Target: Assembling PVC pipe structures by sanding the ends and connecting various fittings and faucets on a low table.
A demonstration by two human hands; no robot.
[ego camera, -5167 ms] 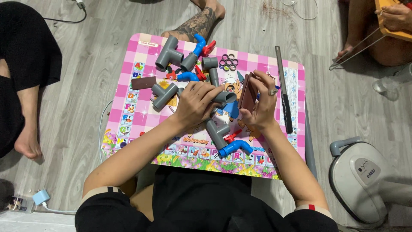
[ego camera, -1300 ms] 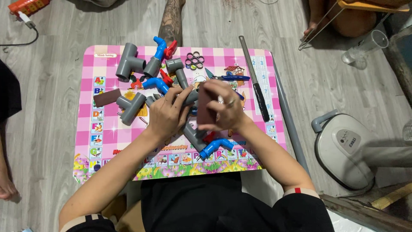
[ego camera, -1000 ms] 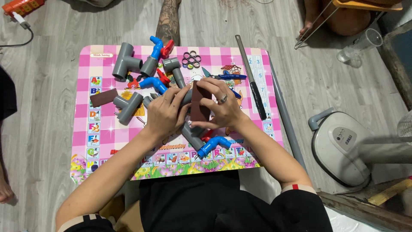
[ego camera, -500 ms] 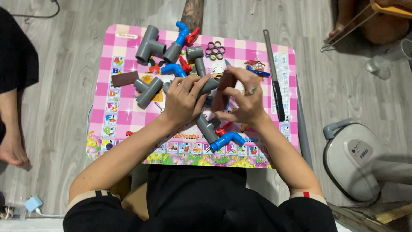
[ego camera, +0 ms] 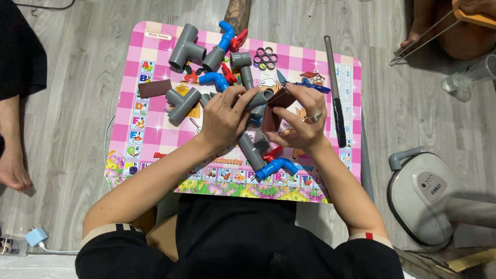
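My left hand (ego camera: 226, 114) grips a short grey pipe piece (ego camera: 260, 98) at the middle of a pink checkered play table (ego camera: 155, 67). Against the end of that pipe, my right hand (ego camera: 300, 125) holds a brown rectangular sheet (ego camera: 274, 109), folded around it. Just below my hands lies a grey pipe assembly (ego camera: 252, 150) with a red handle and a blue elbow (ego camera: 275, 167). Other grey tee fittings (ego camera: 185, 47), blue elbows (ego camera: 213, 78) and red valve handles (ego camera: 238, 40) lie at the table's far left.
A long dark hand saw (ego camera: 336, 95) lies along the table's right side. A cluster of small rings (ego camera: 265, 58) and a second brown sheet (ego camera: 154, 88) rest on the table. Other people's legs (ego camera: 13, 155) and feet (ego camera: 237, 13) sit around it; a white appliance (ego camera: 429, 191) stands at right.
My hands stayed together on the pipe piece and brown sheet, the right hand shifting the sheet around the pipe end. The camera view drifted slightly.
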